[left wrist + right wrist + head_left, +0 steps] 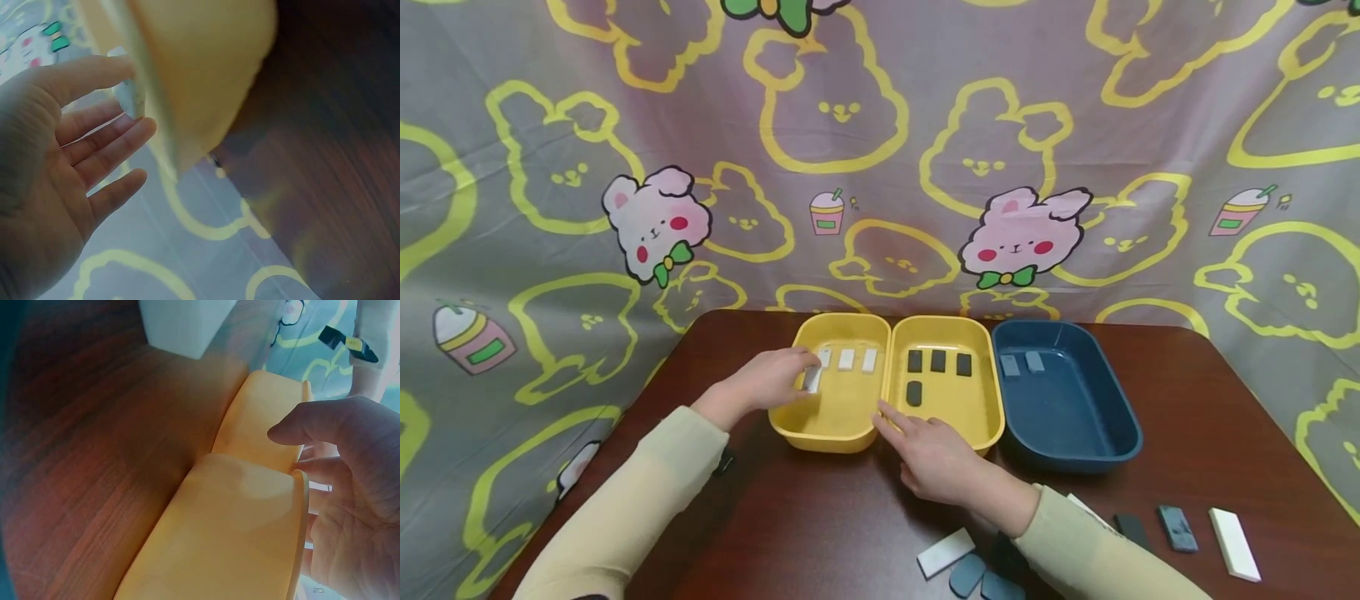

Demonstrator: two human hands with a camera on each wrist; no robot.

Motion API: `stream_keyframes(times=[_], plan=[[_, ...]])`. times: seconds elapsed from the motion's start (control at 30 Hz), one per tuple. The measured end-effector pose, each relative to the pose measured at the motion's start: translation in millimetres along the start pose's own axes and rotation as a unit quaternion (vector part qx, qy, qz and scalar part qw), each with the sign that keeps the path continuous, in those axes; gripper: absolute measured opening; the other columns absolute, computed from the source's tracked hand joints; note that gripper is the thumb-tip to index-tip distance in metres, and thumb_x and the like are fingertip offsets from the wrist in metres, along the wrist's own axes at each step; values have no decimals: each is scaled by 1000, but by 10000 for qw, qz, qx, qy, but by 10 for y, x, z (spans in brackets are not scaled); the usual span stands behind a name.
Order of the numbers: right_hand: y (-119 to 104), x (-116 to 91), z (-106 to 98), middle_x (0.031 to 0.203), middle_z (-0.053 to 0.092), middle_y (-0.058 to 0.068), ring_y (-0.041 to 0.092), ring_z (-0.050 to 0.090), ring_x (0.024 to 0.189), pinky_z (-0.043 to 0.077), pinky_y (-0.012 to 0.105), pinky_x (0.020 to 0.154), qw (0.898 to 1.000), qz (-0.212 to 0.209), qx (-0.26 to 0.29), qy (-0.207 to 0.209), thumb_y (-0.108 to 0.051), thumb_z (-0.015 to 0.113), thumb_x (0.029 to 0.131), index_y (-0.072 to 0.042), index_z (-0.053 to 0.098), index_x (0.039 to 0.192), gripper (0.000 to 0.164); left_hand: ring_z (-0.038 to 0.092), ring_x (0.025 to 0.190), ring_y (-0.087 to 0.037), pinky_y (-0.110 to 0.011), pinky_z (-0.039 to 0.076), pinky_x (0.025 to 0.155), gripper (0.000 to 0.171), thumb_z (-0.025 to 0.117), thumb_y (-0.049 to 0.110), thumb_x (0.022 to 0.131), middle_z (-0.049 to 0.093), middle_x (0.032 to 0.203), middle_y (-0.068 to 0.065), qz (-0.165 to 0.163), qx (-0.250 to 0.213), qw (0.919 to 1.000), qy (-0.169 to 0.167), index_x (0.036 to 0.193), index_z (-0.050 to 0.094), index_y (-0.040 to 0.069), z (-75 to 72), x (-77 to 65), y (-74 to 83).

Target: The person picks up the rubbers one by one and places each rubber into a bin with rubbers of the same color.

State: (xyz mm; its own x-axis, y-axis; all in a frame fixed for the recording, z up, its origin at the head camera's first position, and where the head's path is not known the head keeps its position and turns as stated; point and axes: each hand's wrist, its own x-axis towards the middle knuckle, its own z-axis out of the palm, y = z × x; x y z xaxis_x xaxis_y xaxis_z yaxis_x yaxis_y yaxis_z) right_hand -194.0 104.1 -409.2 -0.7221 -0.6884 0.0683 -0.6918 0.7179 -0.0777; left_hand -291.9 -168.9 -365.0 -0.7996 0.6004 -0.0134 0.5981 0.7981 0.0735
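Note:
My left hand (767,379) reaches over the left wall of the left yellow bin (831,421) and pinches a white tile (812,378) between thumb and fingers. The left wrist view shows that tile (131,97) at the fingertips, close by the bin's rim. Three other white tiles stand in a row along the back of this bin. My right hand (938,458) lies over the front rims where the two yellow bins meet, index finger extended. Nothing shows in its fingers in the right wrist view, where its thumb is apart from them. Several dark tiles (937,361) lie in the middle yellow bin (955,417).
To the right stands a blue bin (1067,417) with two grey-blue tiles (1022,364). On the brown table (820,517) in front lie a white tile (946,553), rounded blue-grey pieces (967,575), a marbled grey tile (1177,528) and a long white tile (1235,544). A patterned curtain (880,208) hangs behind.

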Motion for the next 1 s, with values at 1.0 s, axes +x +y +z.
stream_keyframes(times=[1.0], plan=[[13, -2, 29, 152, 36, 11, 22, 56, 117, 49, 39, 84, 9999, -57, -79, 130, -20, 71, 84, -9, 40, 148, 72, 62, 87, -24, -56, 30, 105, 21, 74, 16, 82, 65, 90, -3, 136, 1093, 9894, -949, 100, 67, 9, 321, 355, -111]])
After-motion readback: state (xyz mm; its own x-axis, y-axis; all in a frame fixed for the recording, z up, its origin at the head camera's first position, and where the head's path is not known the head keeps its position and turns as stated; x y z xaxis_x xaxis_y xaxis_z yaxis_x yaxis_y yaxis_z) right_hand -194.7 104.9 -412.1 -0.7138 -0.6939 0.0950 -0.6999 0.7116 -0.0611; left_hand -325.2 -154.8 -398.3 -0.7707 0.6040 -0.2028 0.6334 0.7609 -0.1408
